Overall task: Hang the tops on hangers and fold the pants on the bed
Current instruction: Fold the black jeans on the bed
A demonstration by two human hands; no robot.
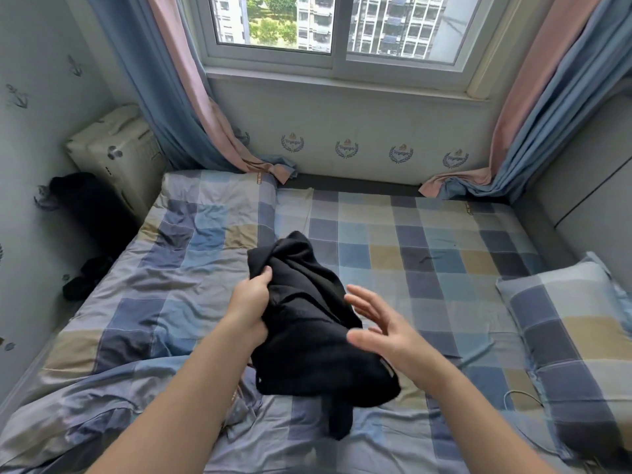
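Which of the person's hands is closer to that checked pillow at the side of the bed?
The right hand. It hangs open beside the bunched black garment, on the side facing the checked pillow. The left hand grips the garment's far side.

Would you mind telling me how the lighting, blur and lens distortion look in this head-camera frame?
In the head view, daylight from the window lights the bed evenly, with no harsh glare; the black garment shows little detail; the open right hand is slightly motion-blurred, the left hand sharper; the wide lens bows the walls and curtains outward.
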